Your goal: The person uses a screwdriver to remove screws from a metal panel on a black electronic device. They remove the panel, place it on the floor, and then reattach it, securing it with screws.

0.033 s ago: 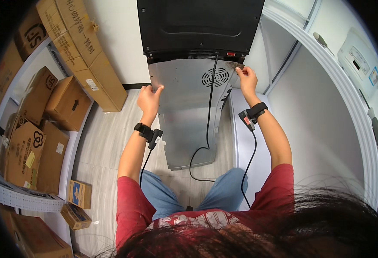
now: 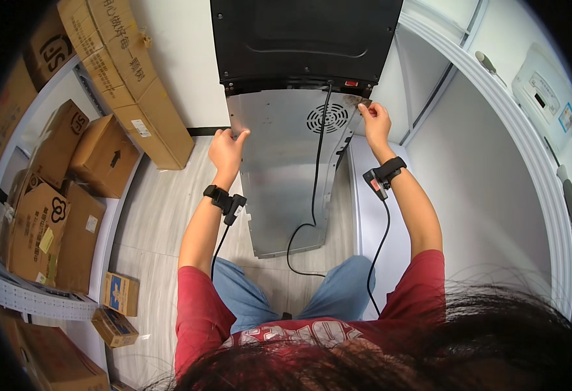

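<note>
A tall grey sheet-metal panel (image 2: 276, 176) stands in front of me, below the black upper part (image 2: 302, 39) of an appliance. My left hand (image 2: 226, 151) is closed at the panel's left edge, its thumb against the front and its other fingers mostly hidden. At the upper right corner, my right hand (image 2: 375, 120) pinches the panel's edge beside a dark brownish patch. Between the hands is a round slotted vent (image 2: 327, 118). A black power cord (image 2: 316, 182) hangs from the appliance across the panel and bends onto the floor. A red switch (image 2: 350, 83) sits above the right hand.
Shelving with several cardboard boxes (image 2: 103, 156) lines the left side. A long carton (image 2: 146, 111) leans against the wall. Two small boxes (image 2: 121, 293) are low at the left. On the right runs a pale framed partition (image 2: 488, 163). Thin cables (image 2: 385, 241) trail from both wrist straps.
</note>
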Motion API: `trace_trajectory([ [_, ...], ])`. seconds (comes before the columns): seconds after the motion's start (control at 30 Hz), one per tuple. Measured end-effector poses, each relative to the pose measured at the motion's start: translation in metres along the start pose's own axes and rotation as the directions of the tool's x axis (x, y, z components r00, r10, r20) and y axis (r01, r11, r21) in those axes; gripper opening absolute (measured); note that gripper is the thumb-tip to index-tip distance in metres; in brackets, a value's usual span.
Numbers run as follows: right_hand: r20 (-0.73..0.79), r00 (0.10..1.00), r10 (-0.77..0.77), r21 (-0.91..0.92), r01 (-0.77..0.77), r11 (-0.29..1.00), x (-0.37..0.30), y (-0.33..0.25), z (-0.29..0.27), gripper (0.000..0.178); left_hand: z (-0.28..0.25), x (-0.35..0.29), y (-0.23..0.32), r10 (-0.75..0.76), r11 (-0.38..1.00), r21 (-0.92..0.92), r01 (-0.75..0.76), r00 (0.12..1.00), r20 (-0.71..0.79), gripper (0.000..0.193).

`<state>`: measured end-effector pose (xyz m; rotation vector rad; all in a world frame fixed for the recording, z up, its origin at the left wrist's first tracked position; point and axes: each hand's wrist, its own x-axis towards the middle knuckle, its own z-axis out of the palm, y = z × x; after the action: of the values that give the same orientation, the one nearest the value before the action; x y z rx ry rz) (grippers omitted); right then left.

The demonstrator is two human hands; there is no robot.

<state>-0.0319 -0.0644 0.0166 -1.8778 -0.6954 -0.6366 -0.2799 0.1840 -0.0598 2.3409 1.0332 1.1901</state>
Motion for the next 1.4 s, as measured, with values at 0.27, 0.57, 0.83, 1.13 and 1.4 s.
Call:
trace_trajectory([
  [0.27,0.091,0.983,0.160,0.161,-0.173,0.972,0.006,0.018,0.007,0.032,0.007,0.003,-0.006,0.191,0.930,0.316,-0.186,0.981,0.016,0.053],
  [0.57,0.145,0.989,-0.017,-0.225,0.050,0.973,-0.006,0.003,0.003,0.034,0.030,-0.013,-0.034,0.148,0.925,0.338,-0.177,0.983,0.109,0.062],
  [0.83,0.207,0.974,0.090,-0.166,-0.055,0.985,-0.007,0.011,0.000,0.034,0.043,-0.020,-0.032,0.124,0.934,0.311,-0.174,0.977,0.172,0.066],
  [1.13,0.257,0.958,0.124,-0.201,-0.073,0.977,-0.014,0.018,-0.001,0.035,0.051,-0.029,-0.035,0.074,0.949,0.285,-0.133,0.975,0.209,0.064],
  [1.4,0.291,0.948,0.131,-0.227,-0.064,0.972,-0.013,0.019,-0.003,0.034,0.062,-0.033,-0.037,0.020,0.953,0.290,-0.089,0.972,0.232,0.059],
])
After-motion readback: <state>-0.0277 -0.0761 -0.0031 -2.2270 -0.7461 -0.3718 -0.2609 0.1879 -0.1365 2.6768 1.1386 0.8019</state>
